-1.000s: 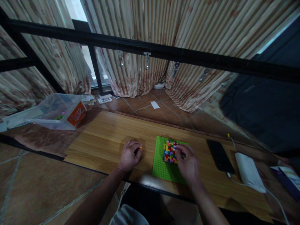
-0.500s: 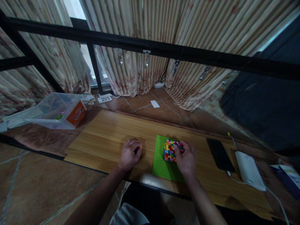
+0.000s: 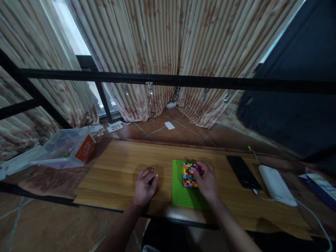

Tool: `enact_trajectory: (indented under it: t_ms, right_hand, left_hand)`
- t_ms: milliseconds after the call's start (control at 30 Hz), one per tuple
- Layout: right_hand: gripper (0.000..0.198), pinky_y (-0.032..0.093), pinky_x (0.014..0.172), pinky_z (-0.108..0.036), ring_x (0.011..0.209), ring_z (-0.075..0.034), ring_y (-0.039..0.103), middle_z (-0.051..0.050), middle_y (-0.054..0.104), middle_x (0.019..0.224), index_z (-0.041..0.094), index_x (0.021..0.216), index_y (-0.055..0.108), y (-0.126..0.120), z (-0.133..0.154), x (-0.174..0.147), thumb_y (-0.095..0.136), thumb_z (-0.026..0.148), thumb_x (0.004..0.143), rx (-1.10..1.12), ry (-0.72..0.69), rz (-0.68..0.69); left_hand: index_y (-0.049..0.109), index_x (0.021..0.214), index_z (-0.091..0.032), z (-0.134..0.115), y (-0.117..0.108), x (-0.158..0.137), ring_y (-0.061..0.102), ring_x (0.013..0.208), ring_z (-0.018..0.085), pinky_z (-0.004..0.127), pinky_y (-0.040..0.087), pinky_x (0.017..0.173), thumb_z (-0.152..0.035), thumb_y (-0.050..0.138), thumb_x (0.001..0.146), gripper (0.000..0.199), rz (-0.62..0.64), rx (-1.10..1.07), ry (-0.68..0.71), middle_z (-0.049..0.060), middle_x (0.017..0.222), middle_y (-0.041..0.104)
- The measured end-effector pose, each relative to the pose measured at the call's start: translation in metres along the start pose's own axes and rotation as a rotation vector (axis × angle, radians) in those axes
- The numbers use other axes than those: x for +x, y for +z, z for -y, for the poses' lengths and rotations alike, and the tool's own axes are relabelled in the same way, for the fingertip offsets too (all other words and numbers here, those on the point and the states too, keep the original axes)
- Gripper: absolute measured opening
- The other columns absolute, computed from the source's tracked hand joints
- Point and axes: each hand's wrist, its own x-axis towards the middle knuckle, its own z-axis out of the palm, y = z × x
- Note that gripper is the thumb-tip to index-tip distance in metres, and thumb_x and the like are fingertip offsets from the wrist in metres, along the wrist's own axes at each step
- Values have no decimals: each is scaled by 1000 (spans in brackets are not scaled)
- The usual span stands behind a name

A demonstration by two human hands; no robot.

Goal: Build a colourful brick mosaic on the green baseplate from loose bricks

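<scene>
My left hand point(image 3: 145, 187) rests low over the wooden board, its fingers curled in a pinch. At its fingertips shows a small yellow toy brick point(image 3: 156, 175), with another tiny piece beside it too small to make out. To the right, a multicoloured block of toy bricks point(image 3: 189, 176) stands on a green studded baseplate point(image 3: 181, 201). My right hand point(image 3: 208, 182) grips the block's right side, thumb over the top and fingers around the far right corner. The hand hides that side, and any loose brick under the fingers cannot be seen.
Right of the baseplate lie a black phone point(image 3: 243, 172) with a cable and a white power bank point(image 3: 277, 185). A clear plastic bin point(image 3: 60, 161) with an orange label stands at the left. A black rail point(image 3: 168, 78) crosses before the curtains point(image 3: 157, 42).
The view has tilted up and levelled, so the table sits lower. My left hand keeps its pinch, and my right hand stays at the block with its fingers slightly shifted.
</scene>
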Motion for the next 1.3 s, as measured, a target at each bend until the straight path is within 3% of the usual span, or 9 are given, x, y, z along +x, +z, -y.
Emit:
enact_trajectory:
  t_ms: [133, 233, 367, 533, 800, 1300]
  right_hand:
    - [41, 48, 84, -42, 95, -24, 60, -13, 62, 108, 16, 108, 63, -17, -10, -8, 51, 47, 85, 166, 105, -63]
    - [35, 50, 80, -40, 89, -23, 62, -12, 65, 102, 17, 99, 66, -31, -22, -19, 54, 46, 83, 205, 105, -103]
    - [33, 51, 80, -42, 90, -25, 63, -12, 67, 97, 18, 92, 67, -41, -36, -33, 53, 46, 83, 183, 76, -149]
    - [29, 50, 85, -45, 94, -25, 63, -11, 66, 101, 20, 93, 67, -47, -47, -46, 52, 43, 85, 108, 66, -127]
    - [28, 49, 90, -44, 100, -24, 62, -13, 65, 108, 19, 95, 66, -51, -61, -58, 47, 39, 90, 90, 25, -83]
    - [25, 51, 85, -39, 96, -23, 64, -11, 66, 105, 20, 95, 66, -45, -65, -59, 45, 30, 89, 8, -9, -28]
  left_hand:
    - [67, 89, -24, -11, 0, -1, 66, 86, 20, 38, 54, 80, -22, 56, 85, 11, 10, -61, -13, 5, 89, 71]
    - [65, 87, -24, -30, 6, 1, 66, 86, 20, 38, 53, 80, -21, 57, 84, 9, 7, -103, -34, 4, 87, 71]
    - [65, 90, -25, -63, 23, 13, 66, 80, 19, 34, 53, 75, -20, 55, 84, 12, 89, -168, -30, 2, 83, 71]
    - [67, 89, -27, -92, 51, 32, 65, 84, 20, 38, 50, 80, -18, 59, 83, 13, 193, -164, 22, 1, 86, 72]
    - [68, 82, -26, -99, 81, 42, 61, 85, 22, 43, 41, 83, -18, 66, 79, 9, 203, -40, -36, 0, 84, 71]
    - [67, 76, -25, -113, 78, 55, 60, 85, 20, 39, 36, 86, -17, 69, 77, 8, 252, 104, -105, -2, 81, 71]
